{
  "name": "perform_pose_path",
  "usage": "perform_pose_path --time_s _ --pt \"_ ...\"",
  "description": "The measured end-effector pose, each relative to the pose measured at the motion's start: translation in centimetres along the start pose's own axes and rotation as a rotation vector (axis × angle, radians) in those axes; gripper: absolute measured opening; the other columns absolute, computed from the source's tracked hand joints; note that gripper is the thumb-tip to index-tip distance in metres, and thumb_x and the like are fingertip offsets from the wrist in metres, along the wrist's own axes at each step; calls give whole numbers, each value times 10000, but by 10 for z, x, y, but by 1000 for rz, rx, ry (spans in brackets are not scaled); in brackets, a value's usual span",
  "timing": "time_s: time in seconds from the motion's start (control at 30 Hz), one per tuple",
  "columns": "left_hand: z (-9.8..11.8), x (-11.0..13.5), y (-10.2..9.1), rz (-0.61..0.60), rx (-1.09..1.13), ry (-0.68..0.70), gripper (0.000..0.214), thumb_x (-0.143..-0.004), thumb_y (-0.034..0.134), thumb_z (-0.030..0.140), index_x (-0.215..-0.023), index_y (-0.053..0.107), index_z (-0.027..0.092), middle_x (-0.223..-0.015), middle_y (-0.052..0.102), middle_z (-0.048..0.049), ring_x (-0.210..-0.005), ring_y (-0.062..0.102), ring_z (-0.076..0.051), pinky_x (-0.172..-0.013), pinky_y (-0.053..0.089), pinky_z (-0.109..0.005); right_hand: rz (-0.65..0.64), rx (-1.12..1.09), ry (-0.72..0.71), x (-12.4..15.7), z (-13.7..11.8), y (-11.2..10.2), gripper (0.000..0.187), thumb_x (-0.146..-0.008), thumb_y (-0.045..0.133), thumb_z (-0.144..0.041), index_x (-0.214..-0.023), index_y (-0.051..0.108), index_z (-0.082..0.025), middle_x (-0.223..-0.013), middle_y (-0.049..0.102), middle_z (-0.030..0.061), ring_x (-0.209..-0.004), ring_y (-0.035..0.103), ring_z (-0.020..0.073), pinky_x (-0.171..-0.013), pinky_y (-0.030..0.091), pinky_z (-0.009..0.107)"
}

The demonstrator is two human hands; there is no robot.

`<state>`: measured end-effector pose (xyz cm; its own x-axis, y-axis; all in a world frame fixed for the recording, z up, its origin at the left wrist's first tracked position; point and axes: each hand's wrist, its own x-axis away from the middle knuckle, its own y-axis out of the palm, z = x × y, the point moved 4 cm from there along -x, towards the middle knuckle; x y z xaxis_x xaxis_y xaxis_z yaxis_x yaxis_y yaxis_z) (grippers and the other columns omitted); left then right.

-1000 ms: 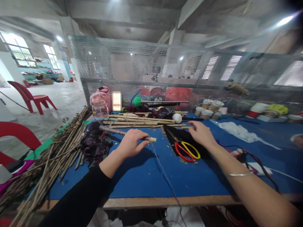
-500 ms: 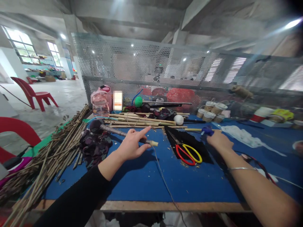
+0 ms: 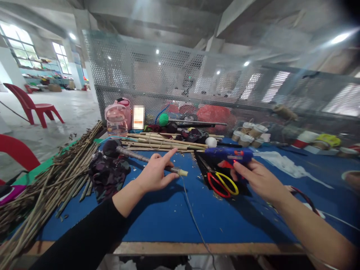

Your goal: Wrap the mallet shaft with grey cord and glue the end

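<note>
My left hand (image 3: 156,173) is closed around a stick wrapped in grey cord (image 3: 134,154), with its index finger stretched out. A dark rounded head (image 3: 110,147) is at the stick's far left end; its pale bare tip (image 3: 183,173) sticks out right of my hand. From near that tip a thin grey cord (image 3: 190,210) runs down over the table's front edge. In my right hand (image 3: 260,179) is a blue glue gun (image 3: 228,153), nozzle pointing left and a red light glowing. Below it, scissors with red and yellow handles (image 3: 231,182) lie on black cloth.
Dry stalks (image 3: 70,172) are piled along the left side. Camouflage cloth (image 3: 108,176) lies beside them. Across the back are bamboo sticks (image 3: 165,142), a white ball (image 3: 210,142), a pink bottle (image 3: 117,120) and several paper cups (image 3: 257,131), before a perforated metal screen (image 3: 152,75).
My right hand has lifted the glue gun and moved it left, above the scissors. My left hand keeps hold of the stick. The whole view has shifted slightly.
</note>
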<state>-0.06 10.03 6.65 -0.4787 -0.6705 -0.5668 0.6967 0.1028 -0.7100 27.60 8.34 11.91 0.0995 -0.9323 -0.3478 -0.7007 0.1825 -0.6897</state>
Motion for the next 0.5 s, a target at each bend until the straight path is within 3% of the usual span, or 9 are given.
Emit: perform_pose_path --time_s 0.1,0.23,0.5 --pt "0 0 0 8 -16 5 764 -811 582 364 -1433 164 213 -903 697 -38 -781 568 -193 -821 356 -370 -180 -68 47 10 -20 16 516 -768 457 -659 -721 631 -176 -556 547 35 -561 508 168 -587 442 299" --pt "1 0 0 -2 -23 -1 770 -811 583 356 -1435 151 221 -916 702 -35 -769 564 -190 -821 350 -365 -248 -73 76 12 -22 25 511 -774 458 -648 -759 644 -172 -552 530 14 -508 476 146 -483 404 274" --pt "0 -1 -1 0 -12 4 774 -808 585 365 -1434 155 219 -904 703 -34 -760 567 -189 -834 343 -370 -213 17 -12 11 -32 32 435 -787 483 -585 -640 616 -197 -492 471 -3 -499 489 153 -458 404 267"
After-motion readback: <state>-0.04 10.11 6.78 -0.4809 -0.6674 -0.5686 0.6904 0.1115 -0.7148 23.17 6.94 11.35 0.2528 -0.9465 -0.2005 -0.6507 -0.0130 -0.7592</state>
